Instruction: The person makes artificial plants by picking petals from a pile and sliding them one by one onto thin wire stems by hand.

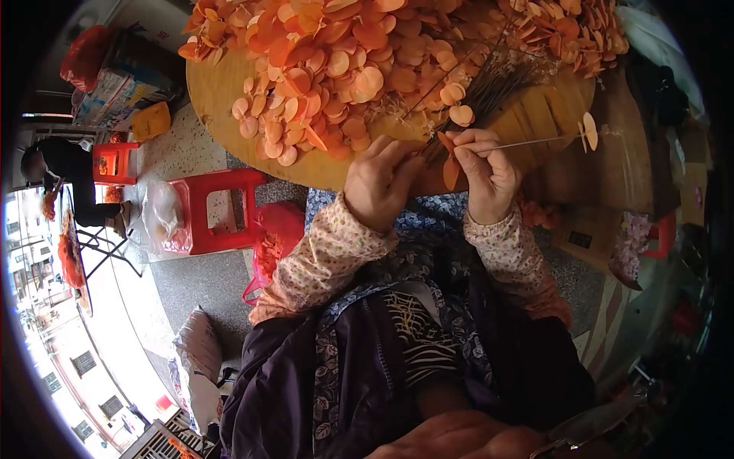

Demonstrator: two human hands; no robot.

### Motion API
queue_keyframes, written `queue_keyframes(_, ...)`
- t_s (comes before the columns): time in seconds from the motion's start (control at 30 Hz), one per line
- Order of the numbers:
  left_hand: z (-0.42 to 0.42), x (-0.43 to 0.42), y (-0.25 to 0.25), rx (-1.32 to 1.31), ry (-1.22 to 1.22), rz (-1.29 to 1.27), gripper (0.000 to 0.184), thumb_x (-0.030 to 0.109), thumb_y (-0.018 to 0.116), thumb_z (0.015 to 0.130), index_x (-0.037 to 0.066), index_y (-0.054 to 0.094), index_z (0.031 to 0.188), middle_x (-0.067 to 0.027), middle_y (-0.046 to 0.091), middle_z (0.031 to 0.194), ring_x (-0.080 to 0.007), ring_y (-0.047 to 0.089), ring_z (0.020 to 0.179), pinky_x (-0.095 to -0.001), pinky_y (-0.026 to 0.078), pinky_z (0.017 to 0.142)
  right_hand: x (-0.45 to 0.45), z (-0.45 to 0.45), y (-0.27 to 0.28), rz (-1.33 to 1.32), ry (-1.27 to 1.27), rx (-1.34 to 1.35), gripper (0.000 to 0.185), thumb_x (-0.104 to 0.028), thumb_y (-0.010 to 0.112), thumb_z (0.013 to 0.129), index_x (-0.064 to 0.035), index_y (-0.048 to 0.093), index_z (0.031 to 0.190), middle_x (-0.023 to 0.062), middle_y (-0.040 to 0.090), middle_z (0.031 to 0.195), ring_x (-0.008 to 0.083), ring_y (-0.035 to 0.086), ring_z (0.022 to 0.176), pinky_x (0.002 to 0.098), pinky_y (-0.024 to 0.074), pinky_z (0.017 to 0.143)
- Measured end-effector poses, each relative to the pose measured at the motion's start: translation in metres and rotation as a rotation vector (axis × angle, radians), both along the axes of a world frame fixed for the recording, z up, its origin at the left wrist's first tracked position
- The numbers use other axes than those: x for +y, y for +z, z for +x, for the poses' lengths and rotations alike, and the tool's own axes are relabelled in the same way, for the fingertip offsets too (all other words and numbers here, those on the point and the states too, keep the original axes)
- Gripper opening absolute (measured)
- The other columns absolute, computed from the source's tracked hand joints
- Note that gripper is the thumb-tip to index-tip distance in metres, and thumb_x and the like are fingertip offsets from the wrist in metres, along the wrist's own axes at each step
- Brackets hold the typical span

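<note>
Just above the front edge of the round wooden table (222, 103), my right hand (489, 172) pinches a thin stem (535, 141). Pale orange petals (588, 131) sit at the stem's far right end, and a darker orange petal piece (450, 162) is at its left end, between my hands. My left hand (380, 182) is beside that piece with its fingers pressed together; whatever they hold is too small to make out. A large heap of orange petals (329, 76) covers much of the table, beside a bundle of thin dark stems (497, 88).
Left of me are a red plastic stool (222, 210), a pink bag (279, 237) and a white sack (200, 344). Farther left, another person (73, 172) sits at a small folding table (76, 264). Cardboard (581, 237) stands at the right.
</note>
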State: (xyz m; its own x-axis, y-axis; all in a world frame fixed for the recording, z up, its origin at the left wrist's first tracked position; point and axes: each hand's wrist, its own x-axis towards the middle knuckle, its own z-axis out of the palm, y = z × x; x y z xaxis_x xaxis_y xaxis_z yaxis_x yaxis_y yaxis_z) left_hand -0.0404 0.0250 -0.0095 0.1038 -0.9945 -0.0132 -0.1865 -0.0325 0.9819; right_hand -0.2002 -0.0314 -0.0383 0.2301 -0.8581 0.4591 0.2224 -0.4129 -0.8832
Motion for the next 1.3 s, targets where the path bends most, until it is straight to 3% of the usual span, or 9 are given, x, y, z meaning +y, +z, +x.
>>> queue_keyframes(0.07, -0.005, -0.008, -0.006, -0.401, -0.036, -0.458, 0.017, 0.010, 0.060, 0.079, -0.001, 0.064, 0.091, -0.0139, 0.062, 0.071, -0.0301, 0.061, 0.063, -0.0342, 0.048, 0.058, 0.000, -0.001, -0.001, -0.047, 0.019, 0.085, 0.004, 0.003, 0.055, 0.086, 0.0046, 0.054, 0.089, 0.0128, 0.056, 0.099, 0.0203, 0.060, 0.090, 0.0281, 0.0495, 0.079)
queue_keyframes(0.23, -0.005, -0.008, -0.008, -0.182, -0.090, -0.141, 0.015, 0.004, 0.057, 0.075, 0.000, 0.064, 0.088, -0.0156, 0.063, 0.074, -0.0324, 0.063, 0.069, -0.0359, 0.049, 0.061, -0.003, -0.006, 0.016, 0.110, 0.020, 0.042, 0.005, 0.000, 0.055, 0.088, 0.0033, 0.055, 0.091, 0.0104, 0.057, 0.102, 0.0138, 0.056, 0.090, 0.0262, 0.0450, 0.082)
queue_keyframes(0.37, -0.008, -0.009, -0.007, -0.202, -0.152, -0.149, 0.014, 0.004, 0.055, 0.078, 0.000, 0.064, 0.088, -0.0153, 0.064, 0.073, -0.0294, 0.064, 0.067, -0.0339, 0.050, 0.060, -0.006, -0.012, 0.021, 0.088, 0.051, 0.046, 0.005, -0.001, 0.053, 0.088, 0.0032, 0.056, 0.087, 0.0094, 0.058, 0.100, 0.0148, 0.056, 0.092, 0.0265, 0.0444, 0.083)
queue_keyframes(0.67, -0.006, -0.017, -0.007, 0.410, -0.337, 0.185, 0.017, 0.012, 0.054, 0.087, 0.001, 0.064, 0.094, -0.0026, 0.060, 0.065, -0.0078, 0.051, 0.051, -0.0216, 0.040, 0.047, -0.005, -0.012, 0.025, 0.110, 0.196, 0.093, 0.010, -0.005, 0.057, 0.087, 0.0025, 0.056, 0.094, 0.0135, 0.056, 0.108, 0.0176, 0.058, 0.090, 0.0300, 0.0471, 0.079)
queue_keyframes(0.73, -0.007, -0.015, -0.006, 0.622, -0.307, 0.239, 0.019, 0.013, 0.054, 0.088, 0.001, 0.064, 0.097, 0.0000, 0.059, 0.065, -0.0037, 0.045, 0.050, -0.0174, 0.035, 0.045, -0.004, -0.018, 0.031, 0.323, 0.482, 0.072, 0.020, -0.007, 0.060, 0.086, 0.0025, 0.054, 0.102, 0.0132, 0.053, 0.112, 0.0152, 0.059, 0.083, 0.0278, 0.0483, 0.074)
queue_keyframes(0.8, -0.005, -0.014, -0.004, 0.614, -0.301, 0.245, 0.019, 0.014, 0.056, 0.087, -0.001, 0.064, 0.097, -0.0014, 0.059, 0.066, -0.0049, 0.047, 0.051, -0.0181, 0.036, 0.046, -0.006, -0.018, 0.018, 0.357, 0.445, 0.036, 0.021, -0.007, 0.064, 0.084, 0.0033, 0.056, 0.100, 0.0095, 0.057, 0.102, 0.0121, 0.059, 0.077, 0.0251, 0.0482, 0.069)
queue_keyframes(0.87, -0.005, -0.011, -0.009, 0.468, -0.247, 0.296, 0.019, 0.012, 0.055, 0.087, -0.002, 0.064, 0.096, -0.0014, 0.059, 0.065, -0.0050, 0.048, 0.051, -0.0181, 0.036, 0.047, -0.010, -0.020, 0.015, 0.100, 0.308, 0.361, 0.015, -0.008, 0.064, 0.083, 0.0030, 0.059, 0.093, 0.0057, 0.059, 0.092, 0.0100, 0.058, 0.077, 0.0236, 0.0472, 0.068)
queue_keyframes(0.97, -0.010, -0.002, -0.012, 0.354, -0.209, 0.250, 0.018, 0.011, 0.055, 0.087, -0.003, 0.064, 0.094, -0.0016, 0.059, 0.063, -0.0054, 0.048, 0.051, -0.0182, 0.037, 0.047, -0.007, -0.018, 0.017, 0.397, 0.355, 0.330, 0.013, -0.009, 0.064, 0.084, 0.0024, 0.060, 0.089, 0.0028, 0.061, 0.081, 0.0084, 0.058, 0.075, 0.0223, 0.0466, 0.067)
queue_keyframes(1.3, -0.008, 0.007, -0.001, 0.498, -0.246, 0.388, 0.016, 0.010, 0.053, 0.089, -0.002, 0.064, 0.091, -0.0020, 0.057, 0.060, -0.0047, 0.044, 0.048, -0.0175, 0.033, 0.045, -0.037, -0.044, 0.015, 0.485, 0.142, 0.039, 0.017, -0.016, 0.064, 0.084, -0.0007, 0.062, 0.090, 0.0015, 0.062, 0.076, 0.0052, 0.051, 0.066, 0.0186, 0.0374, 0.058)
